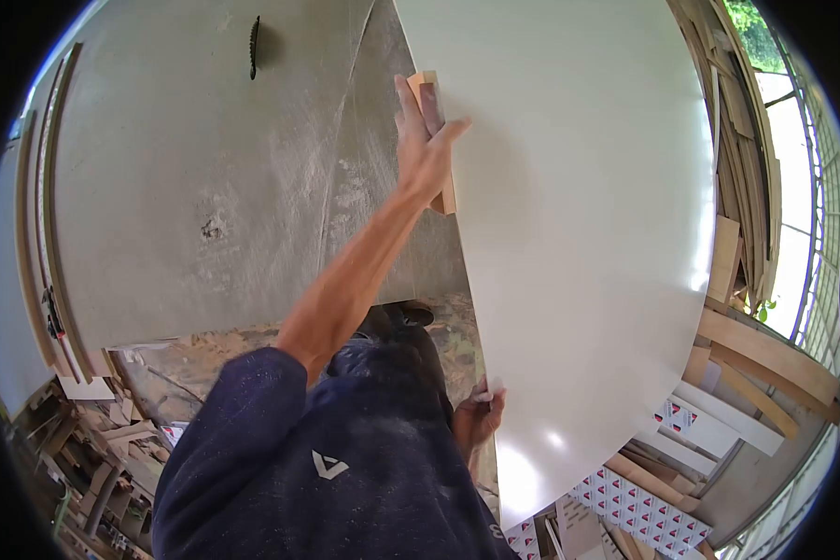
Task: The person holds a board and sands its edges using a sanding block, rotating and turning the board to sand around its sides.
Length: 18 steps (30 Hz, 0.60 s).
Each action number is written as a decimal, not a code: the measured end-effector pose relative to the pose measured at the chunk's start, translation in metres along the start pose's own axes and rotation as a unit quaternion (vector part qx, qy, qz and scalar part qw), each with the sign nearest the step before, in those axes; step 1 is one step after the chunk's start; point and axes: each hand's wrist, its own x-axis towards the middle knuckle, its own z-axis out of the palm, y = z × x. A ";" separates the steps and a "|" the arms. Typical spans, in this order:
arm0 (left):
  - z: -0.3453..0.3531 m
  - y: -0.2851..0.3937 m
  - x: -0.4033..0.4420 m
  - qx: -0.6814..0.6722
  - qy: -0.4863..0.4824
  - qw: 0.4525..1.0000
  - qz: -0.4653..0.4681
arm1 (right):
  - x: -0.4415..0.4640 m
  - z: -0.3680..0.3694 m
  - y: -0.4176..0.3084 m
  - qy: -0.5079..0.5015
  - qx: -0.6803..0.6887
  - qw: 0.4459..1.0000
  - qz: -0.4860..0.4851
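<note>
A large glossy white panel (569, 215) with a straight left edge fills the right half of the view. My left hand (425, 163) grips a light wooden block (446, 201) with a brown strip on its face, and the block lies against the panel's left edge. Its thumb reaches over onto the white surface. Lower down, close to my body, my right hand (479, 417) holds the same edge of the white panel, with the thumb and a fingertip at the rim. The rest of its fingers are partly hidden.
A worn grey board (177, 187) spans the left, with a dark serrated piece (254, 47) on it. Long wooden strips (51, 215) stand at the far left. Wood offcuts (103, 467) are piled at the lower left, and stacked boards (742, 159) and patterned sheets (644, 509) line the right.
</note>
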 end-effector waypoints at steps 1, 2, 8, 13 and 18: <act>0.000 0.004 0.004 0.027 0.008 1.000 -0.005 | 0.002 -0.003 0.000 0.025 -0.018 1.000 -0.006; 0.003 -0.035 -0.021 0.024 -0.007 0.997 0.068 | 0.011 -0.006 0.004 0.045 -0.032 0.998 -0.014; 0.011 -0.051 -0.049 -0.111 -0.027 0.990 0.078 | 0.004 -0.010 -0.003 0.093 -0.080 0.992 -0.042; 0.004 -0.063 -0.020 -0.060 -0.001 0.993 0.103 | 0.009 -0.022 -0.001 0.002 -0.040 0.999 -0.020; 0.014 -0.076 -0.063 0.065 0.012 0.988 0.139 | 0.010 -0.009 -0.001 -0.068 -0.092 0.993 -0.032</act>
